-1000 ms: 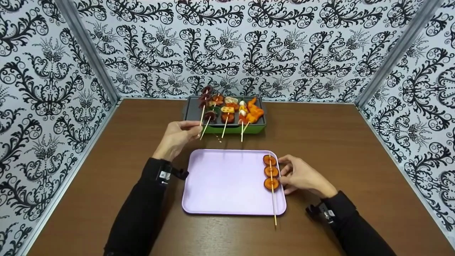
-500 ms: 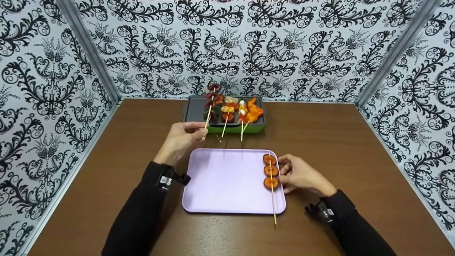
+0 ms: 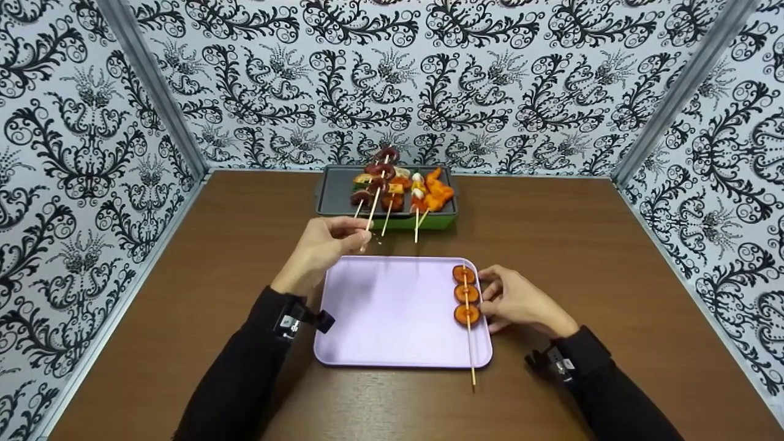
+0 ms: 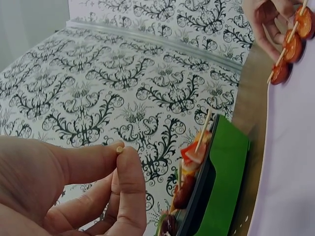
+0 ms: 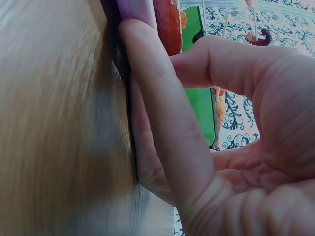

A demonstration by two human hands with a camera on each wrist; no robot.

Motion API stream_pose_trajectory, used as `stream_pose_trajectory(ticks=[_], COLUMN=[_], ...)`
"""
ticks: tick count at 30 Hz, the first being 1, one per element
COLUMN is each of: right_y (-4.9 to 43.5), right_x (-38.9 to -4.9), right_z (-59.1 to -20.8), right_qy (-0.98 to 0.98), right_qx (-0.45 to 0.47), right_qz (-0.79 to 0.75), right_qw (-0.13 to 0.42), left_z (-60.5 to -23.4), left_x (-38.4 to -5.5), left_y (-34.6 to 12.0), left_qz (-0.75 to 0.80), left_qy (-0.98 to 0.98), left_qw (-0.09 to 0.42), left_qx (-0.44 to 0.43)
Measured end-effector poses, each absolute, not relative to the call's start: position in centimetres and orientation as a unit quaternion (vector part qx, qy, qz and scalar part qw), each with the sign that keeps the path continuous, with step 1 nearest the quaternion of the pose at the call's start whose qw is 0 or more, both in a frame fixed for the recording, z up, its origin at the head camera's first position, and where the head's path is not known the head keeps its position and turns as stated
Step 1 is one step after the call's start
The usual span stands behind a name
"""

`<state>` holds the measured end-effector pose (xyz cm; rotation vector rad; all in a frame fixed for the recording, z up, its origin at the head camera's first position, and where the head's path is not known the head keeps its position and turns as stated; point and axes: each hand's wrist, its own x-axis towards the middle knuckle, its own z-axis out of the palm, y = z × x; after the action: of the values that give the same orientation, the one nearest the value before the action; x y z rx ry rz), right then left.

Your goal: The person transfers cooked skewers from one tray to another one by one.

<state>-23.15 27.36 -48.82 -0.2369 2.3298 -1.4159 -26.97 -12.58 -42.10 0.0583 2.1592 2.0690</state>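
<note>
My left hand (image 3: 324, 251) pinches the stick of a skewer between thumb and index finger. This skewer (image 3: 380, 171), with dark red curled pieces, is raised and tilted over the front of the grill, above other skewers. In the left wrist view, the stick's end (image 4: 119, 150) shows between the fingertips of the left hand (image 4: 98, 182). My right hand (image 3: 520, 303) holds the right rim of a lilac tray (image 3: 392, 312), its fingers bent at the edge. Beside them, on the tray, lies a skewer of orange-brown round slices (image 3: 467, 294), its stick overhanging the front rim.
A toy-like grill (image 3: 337, 190) with a grey plate and green base stands behind the tray. Several skewers lie on it, including an orange one (image 3: 438, 190), sticks projecting forward. Patterned walls (image 3: 392, 86) enclose the brown table (image 3: 551, 226).
My left hand has moved right and slightly towards me, carrying the dark red skewer across the grill's left part. The right hand and the slice skewer stay nearly in place.
</note>
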Motion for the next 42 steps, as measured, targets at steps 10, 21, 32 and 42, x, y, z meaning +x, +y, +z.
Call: stream_pose_trajectory(ticks=[10,21,32,42], right_y=[27.3,27.2,27.2,27.3], right_x=[-23.1,-22.9,-23.0,-23.1], right_z=[-48.8,-49.1,-49.1,-49.0], right_qy=[0.835,0.827,0.828,0.829], right_qx=[-0.086,-0.084,-0.086,-0.084], right_qz=[-0.505,-0.517,-0.516,-0.514], right_qw=[0.201,0.203,0.201,0.201], left_z=[-41.9,-42.2,-42.8,-44.1], left_x=[-25.8,-24.2,-22.6,-21.1], left_y=[-11.6,-10.0,-8.3,-7.2], left_qz=[0.690,0.679,0.653,0.650], left_qy=[0.718,0.723,0.741,0.735], left_qw=[0.083,0.098,0.128,0.156], left_qx=[0.044,0.083,0.091,0.111])
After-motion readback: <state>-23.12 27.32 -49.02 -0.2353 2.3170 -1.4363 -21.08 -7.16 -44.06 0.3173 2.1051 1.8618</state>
